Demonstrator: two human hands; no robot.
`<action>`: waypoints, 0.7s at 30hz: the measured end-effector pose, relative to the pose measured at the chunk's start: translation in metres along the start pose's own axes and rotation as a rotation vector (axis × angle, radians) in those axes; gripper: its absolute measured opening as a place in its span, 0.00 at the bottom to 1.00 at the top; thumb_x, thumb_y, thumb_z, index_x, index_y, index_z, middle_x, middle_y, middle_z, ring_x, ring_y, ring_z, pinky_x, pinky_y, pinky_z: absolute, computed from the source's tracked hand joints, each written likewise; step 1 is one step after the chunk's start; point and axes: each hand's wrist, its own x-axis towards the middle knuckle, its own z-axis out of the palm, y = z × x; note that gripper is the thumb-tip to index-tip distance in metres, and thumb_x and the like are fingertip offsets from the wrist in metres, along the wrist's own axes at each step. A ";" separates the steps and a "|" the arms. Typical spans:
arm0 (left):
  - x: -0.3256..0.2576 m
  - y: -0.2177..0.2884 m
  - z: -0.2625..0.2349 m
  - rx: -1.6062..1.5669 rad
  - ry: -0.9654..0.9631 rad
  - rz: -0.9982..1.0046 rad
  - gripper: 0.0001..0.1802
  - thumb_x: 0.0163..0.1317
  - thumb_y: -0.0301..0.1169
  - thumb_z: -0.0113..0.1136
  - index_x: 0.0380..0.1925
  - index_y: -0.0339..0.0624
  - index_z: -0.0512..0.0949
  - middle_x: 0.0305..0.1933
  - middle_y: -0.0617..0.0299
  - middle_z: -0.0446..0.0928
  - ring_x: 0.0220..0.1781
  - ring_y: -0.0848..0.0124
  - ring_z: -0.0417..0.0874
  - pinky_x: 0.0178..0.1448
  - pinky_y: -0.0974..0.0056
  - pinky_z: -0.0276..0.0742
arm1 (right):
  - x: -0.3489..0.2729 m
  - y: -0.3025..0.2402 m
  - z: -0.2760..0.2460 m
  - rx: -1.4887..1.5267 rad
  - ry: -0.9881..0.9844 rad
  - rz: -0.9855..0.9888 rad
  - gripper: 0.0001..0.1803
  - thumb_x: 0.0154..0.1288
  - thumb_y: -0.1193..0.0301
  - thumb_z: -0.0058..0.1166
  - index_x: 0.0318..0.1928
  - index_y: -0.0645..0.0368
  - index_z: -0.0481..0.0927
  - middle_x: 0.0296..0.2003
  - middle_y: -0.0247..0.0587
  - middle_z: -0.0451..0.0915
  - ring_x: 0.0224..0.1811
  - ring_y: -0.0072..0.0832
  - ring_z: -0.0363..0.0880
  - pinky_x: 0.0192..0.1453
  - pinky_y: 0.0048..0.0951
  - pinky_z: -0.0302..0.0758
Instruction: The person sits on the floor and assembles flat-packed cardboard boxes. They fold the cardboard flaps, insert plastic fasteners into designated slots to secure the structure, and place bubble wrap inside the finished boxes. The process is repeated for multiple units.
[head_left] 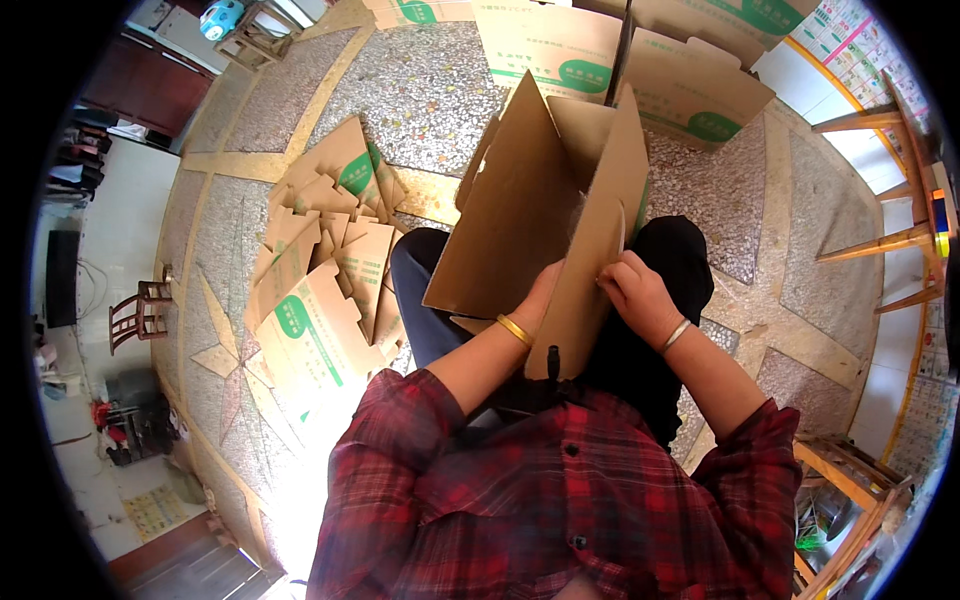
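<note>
A brown cardboard box (510, 205), open at the near end, stands tilted between my knees. My left hand (541, 298), with a gold bangle on the wrist, reaches inside it against the right panel; that panel hides its fingers. On the outer face of the same panel, my right hand (641, 292) has thumb and fingers pinched together at the edge of a cardboard flap (613, 235). A silver bangle circles the right wrist. A small black clip-like piece (553, 362) sits at the panel's near end.
Flattened cardboard boxes (320, 325) with green print lie heaped on the stone floor to the left. Several folded-up boxes (545, 45) stand beyond my knees. Wooden stools (880, 240) line the right side, and a small wooden chair (140, 318) is far left.
</note>
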 end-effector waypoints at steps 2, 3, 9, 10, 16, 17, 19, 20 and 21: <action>0.003 -0.003 0.005 0.301 0.003 0.076 0.13 0.62 0.35 0.45 0.40 0.39 0.74 0.35 0.57 0.76 0.35 0.69 0.77 0.40 0.65 0.73 | -0.013 0.006 -0.003 0.000 0.009 0.001 0.05 0.53 0.77 0.54 0.30 0.60 0.71 0.30 0.44 0.72 0.31 0.42 0.74 0.33 0.34 0.74; 0.005 -0.007 0.005 0.471 0.020 0.129 0.13 0.62 0.34 0.46 0.39 0.39 0.74 0.35 0.55 0.77 0.36 0.68 0.77 0.41 0.64 0.72 | -0.017 0.007 -0.005 0.003 0.010 -0.003 0.06 0.52 0.78 0.55 0.30 0.60 0.71 0.30 0.44 0.72 0.31 0.41 0.74 0.33 0.33 0.73; 0.021 -0.026 0.018 1.029 0.109 0.380 0.12 0.58 0.32 0.48 0.37 0.36 0.76 0.38 0.45 0.76 0.42 0.54 0.77 0.46 0.58 0.71 | -0.025 0.003 -0.050 -0.080 -0.122 -0.080 0.05 0.52 0.77 0.55 0.32 0.58 0.74 0.34 0.42 0.76 0.32 0.39 0.76 0.34 0.33 0.75; 0.015 -0.025 0.028 1.134 0.132 0.440 0.12 0.58 0.32 0.48 0.36 0.37 0.76 0.38 0.45 0.76 0.42 0.52 0.77 0.46 0.58 0.71 | -0.018 -0.004 -0.067 -0.101 -0.101 -0.082 0.05 0.52 0.77 0.55 0.32 0.58 0.75 0.34 0.42 0.76 0.33 0.39 0.76 0.34 0.33 0.75; 0.005 -0.034 0.047 1.369 0.145 0.557 0.12 0.59 0.33 0.49 0.38 0.37 0.76 0.35 0.45 0.76 0.39 0.49 0.76 0.42 0.57 0.72 | 0.072 -0.066 -0.117 -0.209 -0.141 -0.328 0.05 0.53 0.73 0.52 0.32 0.58 0.77 0.31 0.43 0.77 0.33 0.40 0.77 0.36 0.33 0.75; 0.005 -0.035 0.046 1.388 0.156 0.594 0.12 0.60 0.33 0.48 0.38 0.37 0.76 0.34 0.46 0.77 0.37 0.51 0.77 0.41 0.57 0.73 | 0.077 -0.057 -0.104 -0.275 -0.279 -0.289 0.06 0.53 0.72 0.52 0.32 0.58 0.78 0.30 0.43 0.78 0.32 0.40 0.78 0.37 0.33 0.75; 0.003 -0.032 0.043 1.345 0.142 0.524 0.13 0.60 0.33 0.48 0.37 0.37 0.76 0.30 0.49 0.77 0.31 0.56 0.78 0.38 0.59 0.73 | 0.078 -0.046 -0.088 -0.422 -0.542 -0.175 0.08 0.53 0.69 0.51 0.31 0.57 0.79 0.28 0.44 0.78 0.32 0.41 0.77 0.37 0.34 0.74; 0.002 -0.028 0.043 1.286 0.111 0.417 0.13 0.61 0.33 0.47 0.38 0.38 0.76 0.29 0.51 0.77 0.28 0.60 0.78 0.35 0.61 0.73 | 0.076 -0.041 -0.086 -0.504 -0.661 -0.098 0.08 0.52 0.66 0.52 0.30 0.57 0.80 0.26 0.44 0.78 0.31 0.41 0.77 0.37 0.34 0.74; 0.002 -0.028 0.041 1.217 0.083 0.306 0.13 0.61 0.33 0.47 0.38 0.38 0.76 0.27 0.52 0.77 0.25 0.63 0.78 0.33 0.62 0.74 | 0.075 -0.040 -0.084 -0.583 -0.791 -0.019 0.10 0.52 0.64 0.52 0.29 0.56 0.80 0.25 0.45 0.78 0.31 0.42 0.77 0.36 0.34 0.74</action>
